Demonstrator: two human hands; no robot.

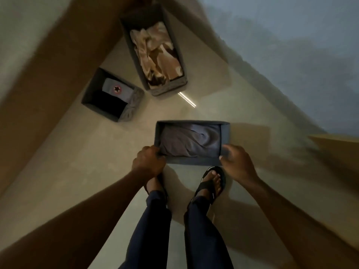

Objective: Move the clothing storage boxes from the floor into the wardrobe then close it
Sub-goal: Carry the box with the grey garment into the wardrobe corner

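Directly above a pair of black sandals (210,183) and dark trouser legs (202,230), a person bends over a low grey fabric storage box holding folded grey cloth (191,142), which appears to sit on or just clear of the floor. Left hand (148,162) clamps the box's near left corner; right hand (236,162) is closed on its near right corner, somewhat blurred. This looks like the start of the job: none of the three boxes is in a wardrobe yet, and no wardrobe can be made out for certain. Farther off to the left, a squarish grey box with a star-badged grey-and-black garment (112,95) rests on the floor. Farthest, a long grey box of crumpled beige and brown clothes (156,53) lies beside a bright glint. Underfoot is a smooth pale beige floor (81,171), dimly lit, bordered by brown panels and a bluish-grey wall (291,45).
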